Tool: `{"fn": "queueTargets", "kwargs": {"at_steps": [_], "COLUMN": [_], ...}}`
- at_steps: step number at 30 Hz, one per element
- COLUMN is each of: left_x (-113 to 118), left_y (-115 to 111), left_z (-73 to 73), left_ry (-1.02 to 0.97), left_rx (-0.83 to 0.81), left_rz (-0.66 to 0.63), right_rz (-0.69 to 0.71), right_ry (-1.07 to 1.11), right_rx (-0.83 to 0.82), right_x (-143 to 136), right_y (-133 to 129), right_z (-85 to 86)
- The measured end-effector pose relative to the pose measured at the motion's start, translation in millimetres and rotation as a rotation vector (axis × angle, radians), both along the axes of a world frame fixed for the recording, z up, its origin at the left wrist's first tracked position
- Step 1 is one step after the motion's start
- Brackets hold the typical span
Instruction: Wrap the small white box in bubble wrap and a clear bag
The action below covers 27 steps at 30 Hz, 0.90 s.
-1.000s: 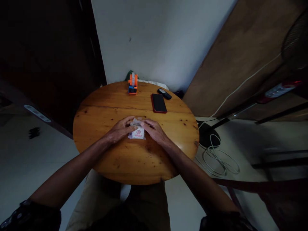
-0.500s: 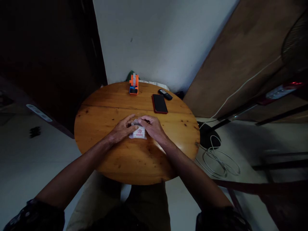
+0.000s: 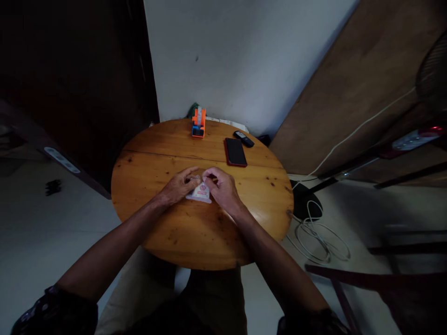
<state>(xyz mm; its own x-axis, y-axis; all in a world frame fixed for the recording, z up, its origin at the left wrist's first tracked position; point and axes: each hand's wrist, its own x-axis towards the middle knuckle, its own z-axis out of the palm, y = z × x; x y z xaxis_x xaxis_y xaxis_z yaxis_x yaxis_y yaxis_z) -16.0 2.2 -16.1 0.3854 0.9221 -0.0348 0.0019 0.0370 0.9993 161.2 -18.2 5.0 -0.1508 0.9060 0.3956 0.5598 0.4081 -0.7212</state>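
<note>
A small clear plastic bag (image 3: 201,192) with red print lies on the round wooden table (image 3: 195,237), between my two hands. My left hand (image 3: 179,186) has its thumb and fingers closed on the bag's upper left part. At the bag's gathered top, my right hand (image 3: 221,188) pinches the plastic between thumb and forefinger. The bag's lower edge faces me and rests on the wood. What is inside looks pale, but I cannot make out its kind.
At the table's far side stands an orange and blue tape dispenser (image 3: 199,124). A black tablet-like device with a red edge (image 3: 235,152) lies right of it, beside a dark handset (image 3: 243,138). A coiled pale cable (image 3: 316,232) and a fan stand (image 3: 307,200) are on the floor at right.
My fingertips have drawn closer together at the bag's top, and my right fingers have curled into a pinch. The bag's top is now gathered narrower. The whole view has shifted slightly.
</note>
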Motion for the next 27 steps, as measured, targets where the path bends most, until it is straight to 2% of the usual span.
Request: {"fn": "queueTargets", "kwargs": {"at_steps": [9,14,18,22,27], "left_x": [1.7,1.1,-0.2,-1.6,-2.2], "left_y": [0.8,-0.4,1.2,2.4,2.2], "left_z": [-11.3,-9.3,-7.1,-8.1,-8.0], "left_ry": [0.047,0.172,0.181,0.162,0.186], "left_rx": [0.106,0.212,0.257,0.211,0.193], "left_rz": [0.078,0.122,0.112,0.089,0.085], "right_rz": [0.113,0.193,0.226,0.255,0.233], "right_ry": [-0.242,-0.401,-0.547,-0.587,-0.612], "right_rx": [0.19,0.299,0.399,0.397,0.385], "right_x": [10.4,17.6,19.1,20.0,18.9], "right_y": [-11.5,-9.1,-12.4,-17.6,-16.4], "right_z": [-2.8,-3.1,4.0,8.3,4.9]}}
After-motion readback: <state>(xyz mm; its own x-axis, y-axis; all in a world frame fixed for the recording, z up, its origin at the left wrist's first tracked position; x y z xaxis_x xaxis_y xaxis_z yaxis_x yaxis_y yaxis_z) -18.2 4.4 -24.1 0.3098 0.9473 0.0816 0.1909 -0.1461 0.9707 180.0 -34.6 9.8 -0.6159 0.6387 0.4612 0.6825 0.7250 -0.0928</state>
